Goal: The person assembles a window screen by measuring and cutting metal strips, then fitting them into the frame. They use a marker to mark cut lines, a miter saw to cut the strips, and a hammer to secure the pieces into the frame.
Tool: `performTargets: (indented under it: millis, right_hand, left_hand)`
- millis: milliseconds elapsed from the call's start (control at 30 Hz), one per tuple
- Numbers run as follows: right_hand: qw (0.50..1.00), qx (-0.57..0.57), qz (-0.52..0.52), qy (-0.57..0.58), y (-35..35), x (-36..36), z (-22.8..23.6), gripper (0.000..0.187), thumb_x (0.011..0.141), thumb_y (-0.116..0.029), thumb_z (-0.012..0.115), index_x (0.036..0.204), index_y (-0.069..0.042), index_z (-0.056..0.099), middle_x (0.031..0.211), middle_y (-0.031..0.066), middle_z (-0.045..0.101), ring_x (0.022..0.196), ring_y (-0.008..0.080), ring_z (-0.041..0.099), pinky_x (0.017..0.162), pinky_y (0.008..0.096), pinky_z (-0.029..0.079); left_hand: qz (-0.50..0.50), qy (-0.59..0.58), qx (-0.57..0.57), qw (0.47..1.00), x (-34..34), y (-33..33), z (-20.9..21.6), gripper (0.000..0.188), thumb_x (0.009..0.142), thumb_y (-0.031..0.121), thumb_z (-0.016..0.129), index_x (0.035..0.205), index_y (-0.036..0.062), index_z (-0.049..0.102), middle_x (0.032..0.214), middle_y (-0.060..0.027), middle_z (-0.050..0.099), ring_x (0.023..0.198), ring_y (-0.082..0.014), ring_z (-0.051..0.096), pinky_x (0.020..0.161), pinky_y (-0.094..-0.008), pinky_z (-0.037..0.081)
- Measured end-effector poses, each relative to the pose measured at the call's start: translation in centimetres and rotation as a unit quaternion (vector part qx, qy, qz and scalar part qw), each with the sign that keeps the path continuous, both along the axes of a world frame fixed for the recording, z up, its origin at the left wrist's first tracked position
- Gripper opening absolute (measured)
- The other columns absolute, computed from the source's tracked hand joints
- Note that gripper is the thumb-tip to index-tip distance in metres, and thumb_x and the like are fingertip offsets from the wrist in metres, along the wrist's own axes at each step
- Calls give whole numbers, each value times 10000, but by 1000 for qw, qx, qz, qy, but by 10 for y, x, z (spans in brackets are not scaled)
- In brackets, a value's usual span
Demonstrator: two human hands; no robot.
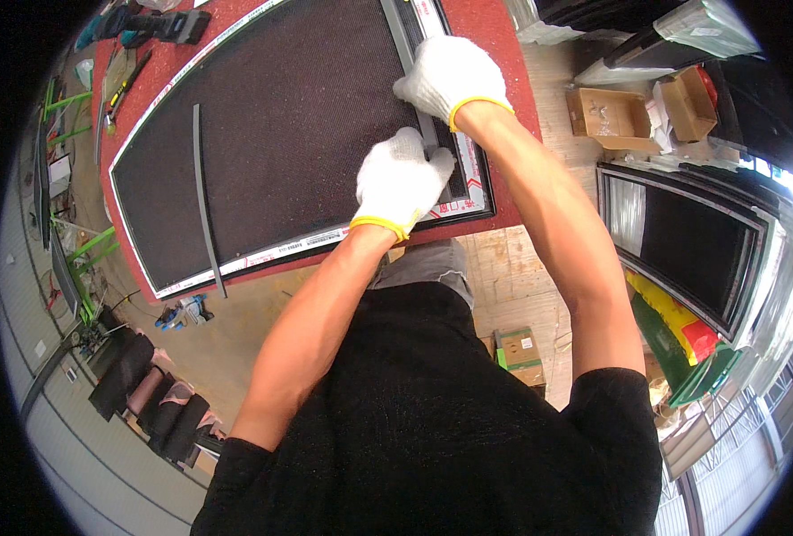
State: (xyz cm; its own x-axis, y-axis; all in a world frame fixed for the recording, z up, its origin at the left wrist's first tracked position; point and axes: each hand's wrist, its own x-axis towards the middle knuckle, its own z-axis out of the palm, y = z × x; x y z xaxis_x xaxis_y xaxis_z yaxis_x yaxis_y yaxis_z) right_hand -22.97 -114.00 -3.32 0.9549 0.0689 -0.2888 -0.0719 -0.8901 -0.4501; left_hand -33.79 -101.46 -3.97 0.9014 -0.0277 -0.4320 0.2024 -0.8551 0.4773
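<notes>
A large framed panel of dark mesh [298, 116] lies flat on a red table [490, 40]. Both my hands wear white knit gloves with yellow cuffs. My left hand [401, 179] presses on the panel's grey right-hand frame bar [399, 36] near the lower right corner, fingers curled on it. My right hand [450, 73] rests on the same bar a little farther up, also pressing down. A loose dark strip [201, 192] lies across the mesh on the left part of the panel.
Hand tools [126, 76] lie at the table's far left corner. A second framed panel [691, 241] stands at the right, with open cardboard boxes [611, 116] behind it. A small box [520, 350] and a blue tool [182, 313] lie on the wooden floor.
</notes>
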Motion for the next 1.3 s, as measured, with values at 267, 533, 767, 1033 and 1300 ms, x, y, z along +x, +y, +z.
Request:
performTargets:
  millis: [267, 533, 767, 1033, 1300]
  right_hand:
    - [1000, -12, -6, -14, 1, -7, -4, 377, 879, -410, 889, 1068, -84, 910, 1077, 233, 867, 1040, 421, 858, 922, 516, 693]
    - [1000, -5, 6, 6, 2, -8, 5, 371, 925, -390, 805, 1061, -61, 907, 1066, 262, 853, 1017, 444, 849, 924, 539, 682]
    - [993, -79, 30, -79, 26, -34, 4, 223, 943, -194, 719, 940, -38, 878, 937, 262, 837, 909, 452, 844, 828, 546, 680]
    - [994, -95, -27, -36, 33, -22, 5, 239, 918, -189, 751, 994, -16, 898, 1022, 302, 841, 1003, 475, 847, 906, 536, 683]
    - [990, -129, -59, -10, 35, -16, 12, 468, 841, -378, 886, 1080, 24, 885, 1108, 332, 834, 1099, 478, 835, 1011, 535, 665]
  left_hand:
    - [-13, 15, 2, 1000, 0, 1, -10, 474, 972, 446, 743, 1052, -20, 776, 1009, -336, 816, 1021, -536, 809, 955, -590, 633]
    - [13, 15, 21, 1000, -3, -3, -12, 512, 933, 518, 779, 1045, 20, 801, 1062, -321, 818, 1047, -527, 808, 961, -590, 647]
    - [-65, 17, -31, 997, 4, 10, -6, 457, 1026, 484, 720, 1192, 67, 805, 1083, -255, 851, 1048, -484, 829, 935, -583, 659]
    - [152, -224, 57, 961, -42, 183, 7, 349, 1004, 322, 819, 1209, 40, 815, 1160, -216, 837, 1082, -404, 821, 1002, -508, 648]
    - [229, -157, 286, 917, -83, 360, -16, 361, 1019, 375, 732, 1216, 73, 740, 1250, -232, 758, 1173, -465, 730, 1017, -625, 579]
